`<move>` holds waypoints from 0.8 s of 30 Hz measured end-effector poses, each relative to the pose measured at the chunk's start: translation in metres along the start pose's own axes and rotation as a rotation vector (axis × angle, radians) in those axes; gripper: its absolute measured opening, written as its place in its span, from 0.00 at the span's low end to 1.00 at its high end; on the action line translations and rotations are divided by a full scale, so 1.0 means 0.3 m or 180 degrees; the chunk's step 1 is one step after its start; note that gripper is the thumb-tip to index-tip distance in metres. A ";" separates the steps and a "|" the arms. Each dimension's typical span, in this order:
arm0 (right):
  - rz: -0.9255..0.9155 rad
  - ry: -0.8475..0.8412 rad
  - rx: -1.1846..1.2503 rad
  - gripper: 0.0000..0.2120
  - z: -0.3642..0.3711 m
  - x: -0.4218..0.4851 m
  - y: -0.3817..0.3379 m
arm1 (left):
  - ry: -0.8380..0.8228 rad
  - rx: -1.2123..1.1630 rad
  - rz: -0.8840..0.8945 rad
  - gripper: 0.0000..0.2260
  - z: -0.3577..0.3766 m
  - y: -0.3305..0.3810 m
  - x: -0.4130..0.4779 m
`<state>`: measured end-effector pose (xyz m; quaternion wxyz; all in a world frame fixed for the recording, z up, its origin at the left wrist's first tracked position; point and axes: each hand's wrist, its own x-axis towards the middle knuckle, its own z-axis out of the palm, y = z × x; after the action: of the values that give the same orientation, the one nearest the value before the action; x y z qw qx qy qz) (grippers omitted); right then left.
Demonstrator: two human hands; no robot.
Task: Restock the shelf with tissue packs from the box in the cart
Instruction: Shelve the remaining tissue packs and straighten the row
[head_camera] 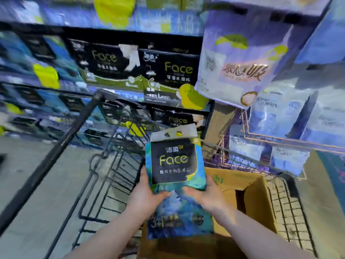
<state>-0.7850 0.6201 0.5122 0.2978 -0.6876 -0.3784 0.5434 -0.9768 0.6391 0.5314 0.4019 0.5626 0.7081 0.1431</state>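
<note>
Glossy tissue pack point(174, 163), both hands gripping, cardboard box point(255, 200) below

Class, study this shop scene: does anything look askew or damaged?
The lavender pack at upper right tilts, jutting out past its neighbours. The tissue pack gripped by the left hand and right hand looks intact.

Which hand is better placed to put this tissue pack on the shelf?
Probably the left hand: it grips the tissue pack on the side nearer the shelf of matching Face packs, ahead and left. The right hand sits over the box.
</note>
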 end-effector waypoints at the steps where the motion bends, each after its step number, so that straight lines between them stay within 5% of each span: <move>1: -0.0105 -0.0100 -0.0040 0.41 0.009 -0.001 -0.040 | 0.0096 -0.0061 0.0000 0.49 -0.042 0.007 -0.013; 9: -0.1353 -0.0388 -0.0675 0.19 0.151 -0.144 -0.509 | 0.1090 -0.0748 0.0334 0.44 -0.462 0.070 -0.146; 13: -0.1718 -0.0478 -0.0727 0.38 0.334 -0.233 -0.709 | 0.1569 -0.0659 0.0483 0.40 -0.709 0.009 -0.219; 16: -0.1918 -0.0569 -0.0735 0.32 0.524 -0.300 -0.810 | 0.1791 -0.0601 0.0445 0.44 -0.899 -0.091 -0.282; 19: -0.1982 -0.0723 -0.0727 0.39 0.750 -0.372 -0.873 | 0.1947 -0.0585 0.0387 0.46 -1.090 -0.241 -0.346; 24: -0.2006 -0.0925 -0.0664 0.24 1.155 -0.522 -0.937 | 0.2131 -0.0390 0.0288 0.42 -1.401 -0.520 -0.474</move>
<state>-1.1967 0.6381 0.7443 0.3221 -0.4794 -0.6636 0.4755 -1.3839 0.5634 0.7545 0.1735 0.4902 0.7652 0.3797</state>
